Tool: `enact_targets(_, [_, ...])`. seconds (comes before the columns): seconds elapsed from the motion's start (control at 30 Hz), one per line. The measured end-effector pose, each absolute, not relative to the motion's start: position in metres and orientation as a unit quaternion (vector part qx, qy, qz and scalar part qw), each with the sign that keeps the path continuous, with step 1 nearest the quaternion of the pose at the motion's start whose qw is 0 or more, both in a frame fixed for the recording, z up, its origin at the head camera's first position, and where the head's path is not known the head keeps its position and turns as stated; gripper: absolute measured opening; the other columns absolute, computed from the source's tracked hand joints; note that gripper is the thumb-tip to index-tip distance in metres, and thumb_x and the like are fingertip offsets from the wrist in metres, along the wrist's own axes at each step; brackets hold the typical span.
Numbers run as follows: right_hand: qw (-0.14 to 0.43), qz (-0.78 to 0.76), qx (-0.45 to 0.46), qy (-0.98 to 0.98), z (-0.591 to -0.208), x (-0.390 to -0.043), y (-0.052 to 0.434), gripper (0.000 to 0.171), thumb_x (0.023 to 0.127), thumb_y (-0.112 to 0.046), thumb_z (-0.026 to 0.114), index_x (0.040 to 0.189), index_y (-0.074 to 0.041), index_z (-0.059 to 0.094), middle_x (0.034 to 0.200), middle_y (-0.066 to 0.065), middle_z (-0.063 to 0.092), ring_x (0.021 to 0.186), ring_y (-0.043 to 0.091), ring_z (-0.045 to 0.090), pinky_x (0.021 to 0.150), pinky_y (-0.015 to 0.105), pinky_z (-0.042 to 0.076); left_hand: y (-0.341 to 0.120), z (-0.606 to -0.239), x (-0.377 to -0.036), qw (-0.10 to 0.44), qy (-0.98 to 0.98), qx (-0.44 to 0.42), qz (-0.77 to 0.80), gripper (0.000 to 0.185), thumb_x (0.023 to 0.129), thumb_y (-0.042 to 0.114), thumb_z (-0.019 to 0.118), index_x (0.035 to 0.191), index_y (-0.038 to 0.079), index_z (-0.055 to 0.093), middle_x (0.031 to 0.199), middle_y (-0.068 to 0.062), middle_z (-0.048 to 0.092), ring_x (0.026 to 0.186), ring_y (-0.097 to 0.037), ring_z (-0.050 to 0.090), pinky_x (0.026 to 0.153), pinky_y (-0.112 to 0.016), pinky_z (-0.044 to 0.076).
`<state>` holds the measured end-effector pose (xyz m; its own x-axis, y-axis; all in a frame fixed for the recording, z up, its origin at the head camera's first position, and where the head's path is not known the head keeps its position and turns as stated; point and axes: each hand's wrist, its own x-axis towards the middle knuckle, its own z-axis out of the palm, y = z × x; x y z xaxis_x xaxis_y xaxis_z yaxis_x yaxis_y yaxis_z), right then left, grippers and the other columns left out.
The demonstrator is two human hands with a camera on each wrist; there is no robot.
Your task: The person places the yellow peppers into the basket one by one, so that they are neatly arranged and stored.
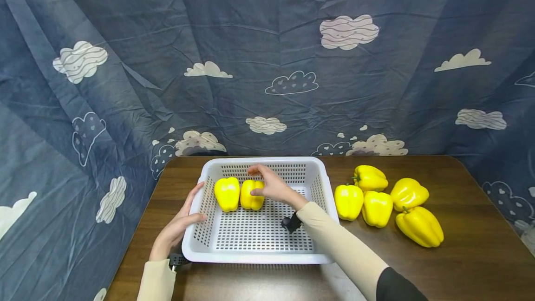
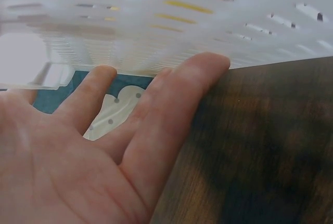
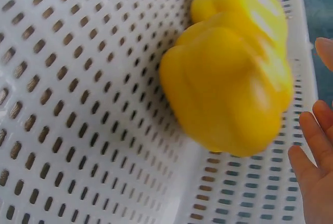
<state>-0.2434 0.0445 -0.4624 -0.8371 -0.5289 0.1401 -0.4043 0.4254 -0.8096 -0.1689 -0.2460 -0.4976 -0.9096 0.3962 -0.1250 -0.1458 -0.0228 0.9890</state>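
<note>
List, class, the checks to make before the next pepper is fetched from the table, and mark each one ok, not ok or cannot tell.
1. Basket steadied: left hand rests on its left wall: ok.
2. Right hand free: it touches the second pepper; release cannot tell.
3. Peppers inside settled: first pepper and second sit side by side: ok.
4. Room in basket: bare floor in front of them: ok.
5. Peppers on table within view: five peppers right of basket: ok.
</note>
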Motion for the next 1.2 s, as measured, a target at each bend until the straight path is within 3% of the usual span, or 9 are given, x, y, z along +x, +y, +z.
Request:
enact_targets(0.17, [0.076,-0.505,-0.287,0.810,-0.450,-0.240,0.052,0.054,0.080,0.003,0.071,0.129,0.005,0.047,0.128,0.023,0.052,0.120,0.039,0.047,0.104,0.049,0.032,-0.246,-0.497,-0.169,0.192,0.674,0.088,0.708,0.087,0.085,0.000,0.052,0.152,0.030,0.005,0.156,-0.016,-0.002,0.126,-0.054,0.028,0.083,-0.055,0.044])
enact_targets(0.4, [0.063,-0.529,-0.290,0.795,-0.436,-0.235,0.066,0.054,0.081,0.003,0.071,0.129,0.002,0.047,0.128,0.021,0.052,0.121,0.034,0.048,0.105,0.044,0.032,-0.246,-0.498,-0.168,0.190,0.671,0.093,0.711,0.086,0.086,0.000,0.051,0.152,0.029,0.005,0.156,-0.018,-0.001,0.127,-0.056,0.027,0.083,-0.057,0.044])
enact_targets(0.63, [0.050,-0.563,-0.297,0.770,-0.426,-0.228,0.086,0.056,0.080,0.005,0.071,0.129,0.006,0.045,0.127,0.023,0.051,0.119,0.038,0.048,0.104,0.045,0.033,-0.246,-0.498,-0.168,0.190,0.670,0.097,0.712,0.086,0.086,0.000,0.052,0.152,0.029,0.004,0.156,-0.017,-0.001,0.127,-0.055,0.026,0.083,-0.057,0.043])
enact_targets(1.2, [0.039,-0.588,-0.294,0.753,-0.410,-0.209,0.126,0.055,0.082,0.003,0.071,0.130,0.004,0.044,0.128,0.023,0.050,0.120,0.038,0.048,0.103,0.043,0.035,-0.245,-0.496,-0.168,0.191,0.671,0.091,0.710,0.086,0.086,0.001,0.051,0.152,0.030,0.004,0.156,-0.017,0.000,0.126,-0.055,0.028,0.083,-0.058,0.043])
